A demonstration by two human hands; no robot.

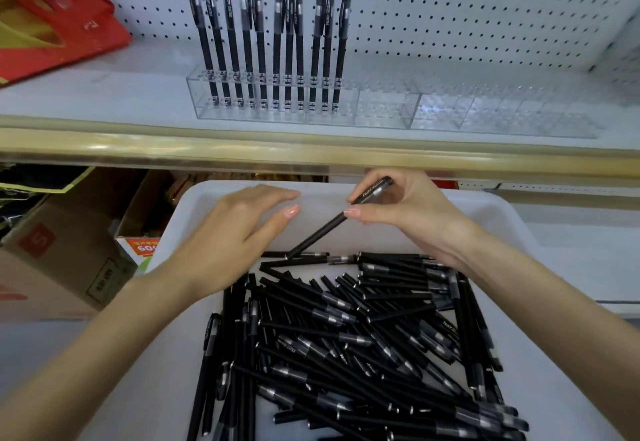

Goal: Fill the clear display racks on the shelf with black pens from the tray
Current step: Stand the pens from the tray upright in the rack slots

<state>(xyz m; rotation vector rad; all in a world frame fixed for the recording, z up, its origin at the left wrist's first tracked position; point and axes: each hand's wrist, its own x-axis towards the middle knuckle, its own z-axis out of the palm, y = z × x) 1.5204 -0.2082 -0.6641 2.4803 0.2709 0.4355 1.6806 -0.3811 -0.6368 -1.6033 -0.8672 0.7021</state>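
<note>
Two clear racks (pixel 381 108) on white shelf (pixel 104 101)

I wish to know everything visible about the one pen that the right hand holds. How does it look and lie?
The pen is slim and black, with a matt barrel that looks like plastic and white lettering near its cap end. The right hand pinches it along its upper half. It is tilted: cap end up and right, other end down at the loose pens in the white tray; contact there I cannot tell. The left hand is apart from it.
</note>
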